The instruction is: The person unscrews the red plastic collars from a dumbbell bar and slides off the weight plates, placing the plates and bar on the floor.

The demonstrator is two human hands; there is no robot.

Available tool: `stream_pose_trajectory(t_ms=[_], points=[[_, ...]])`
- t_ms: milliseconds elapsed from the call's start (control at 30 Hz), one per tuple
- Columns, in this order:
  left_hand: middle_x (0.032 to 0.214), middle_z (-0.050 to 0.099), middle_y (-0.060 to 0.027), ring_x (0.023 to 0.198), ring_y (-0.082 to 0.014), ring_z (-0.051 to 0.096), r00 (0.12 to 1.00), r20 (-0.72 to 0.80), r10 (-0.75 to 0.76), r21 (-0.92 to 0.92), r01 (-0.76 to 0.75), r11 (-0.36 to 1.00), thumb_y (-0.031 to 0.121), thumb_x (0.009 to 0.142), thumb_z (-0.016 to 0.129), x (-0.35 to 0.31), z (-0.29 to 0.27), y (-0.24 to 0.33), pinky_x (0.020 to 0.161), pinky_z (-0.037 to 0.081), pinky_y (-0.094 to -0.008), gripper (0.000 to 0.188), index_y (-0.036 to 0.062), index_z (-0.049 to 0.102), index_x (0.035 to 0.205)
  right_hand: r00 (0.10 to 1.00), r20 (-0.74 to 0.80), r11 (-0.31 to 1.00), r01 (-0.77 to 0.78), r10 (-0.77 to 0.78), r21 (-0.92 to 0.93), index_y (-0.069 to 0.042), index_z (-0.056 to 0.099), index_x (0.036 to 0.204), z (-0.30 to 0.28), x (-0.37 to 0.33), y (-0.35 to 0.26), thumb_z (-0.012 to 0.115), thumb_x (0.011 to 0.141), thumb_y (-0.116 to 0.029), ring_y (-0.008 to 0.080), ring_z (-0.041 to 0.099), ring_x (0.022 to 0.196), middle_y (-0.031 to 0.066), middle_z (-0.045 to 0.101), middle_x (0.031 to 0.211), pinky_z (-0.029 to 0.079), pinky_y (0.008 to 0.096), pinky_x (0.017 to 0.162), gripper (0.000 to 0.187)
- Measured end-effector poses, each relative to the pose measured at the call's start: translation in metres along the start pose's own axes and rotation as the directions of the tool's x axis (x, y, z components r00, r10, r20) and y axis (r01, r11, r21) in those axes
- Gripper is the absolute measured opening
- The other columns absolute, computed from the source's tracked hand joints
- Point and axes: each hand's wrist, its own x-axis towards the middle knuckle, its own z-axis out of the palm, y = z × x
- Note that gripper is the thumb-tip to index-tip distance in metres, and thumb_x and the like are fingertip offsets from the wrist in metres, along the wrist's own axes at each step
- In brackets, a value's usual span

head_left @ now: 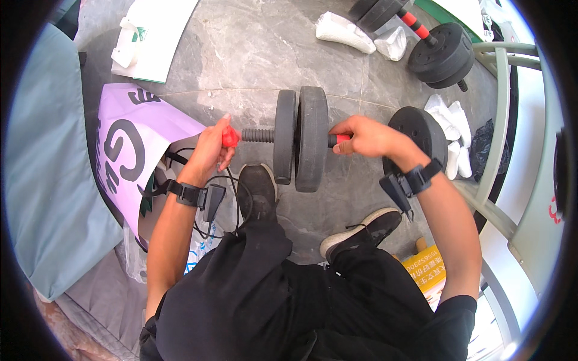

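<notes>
A dumbbell with black plates [312, 138] lies across in front of me, its threaded bar end [257, 135] pointing left. My left hand [211, 147] pinches a red star-shaped collar nut [230, 136] at the tip of that thread; whether it is on the thread I cannot tell. On the other side of the two plates, my right hand [367, 137] is closed around the red-and-black handle [341, 139]. Another round plate [415, 129] sits right of that hand, partly covered by my wrist; its joint with the bar is hidden.
A second dumbbell [442, 54] lies at the far right, near white wrapped pieces [346, 33]. A purple printed bag [129, 144] and black cable [232, 180] are at left. On the right stands a metal-framed chair [503, 90]. A yellow box [426, 271] lies by my right shoe.
</notes>
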Motion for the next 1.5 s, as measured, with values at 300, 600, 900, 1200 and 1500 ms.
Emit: stream_pose_trajectory(t_ms=[300,600,900,1200,1500], points=[[0.081,0.063,-0.0068,0.057,-0.0143,0.058,0.972,-0.22,0.088,-0.016,-0.094,0.995,0.042,0.101,0.049,0.005,0.02,-0.011,0.05,0.047,-0.0267,0.043,0.0023,0.06,0.112,0.917,-0.4,0.97,-0.096,-0.002,-0.223,-0.001,0.067,0.098,0.023,-0.011,-0.018,0.071,0.076,-0.018,0.0416,0.064,0.089,0.0227,0.067,0.088,0.05,0.0484,0.078,0.029],[0.102,0.067,-0.0122,0.08,-0.019,0.064,0.883,-0.301,0.36,0.288,-0.276,0.917,0.023,0.098,0.055,0.007,0.033,-0.007,0.069,0.052,-0.0306,0.035,0.0,0.058,0.124,0.915,-0.401,0.951,-0.098,-0.03,-0.295,0.001,0.065,0.091,0.021,-0.01,-0.02,0.065,0.079,-0.016,0.0423,0.064,0.085,0.0221,0.066,0.082,0.05,0.0502,0.078,0.021],[0.112,0.059,-0.0147,0.102,-0.0239,0.057,0.489,0.095,0.867,0.721,-0.635,0.279,0.018,0.094,0.06,-0.045,0.094,0.041,0.087,0.046,-0.0351,0.035,-0.0008,0.054,0.124,0.785,-0.529,0.894,0.069,-0.323,-0.443,0.002,0.063,0.104,0.042,-0.006,-0.027,0.067,0.077,-0.015,0.0387,0.058,0.106,0.0206,0.064,0.105,0.046,0.0457,0.093,0.032],[0.132,0.053,-0.0188,0.122,-0.0296,0.052,0.725,-0.148,0.673,0.658,-0.435,0.614,0.03,0.099,0.052,-0.006,0.053,0.017,0.105,0.039,-0.0383,0.047,-0.0009,0.05,0.135,0.77,-0.582,0.913,0.002,-0.262,-0.408,0.002,0.058,0.111,0.044,-0.003,-0.03,0.065,0.079,-0.012,0.041,0.061,0.094,0.0214,0.065,0.094,0.048,0.0489,0.084,0.036],[0.142,0.049,-0.019,0.132,-0.0303,0.046,0.657,0.082,0.75,0.503,-0.676,0.538,0.036,0.1,0.05,-0.016,0.078,0.031,0.111,0.033,-0.0387,0.055,0.0001,0.046,0.141,0.919,-0.394,0.927,-0.13,-0.02,-0.352,-0.002,0.062,0.1,0.017,-0.018,-0.023,0.062,0.09,-0.045,0.0409,0.064,0.088,0.021,0.067,0.088,0.049,0.0506,0.078,0.044]])
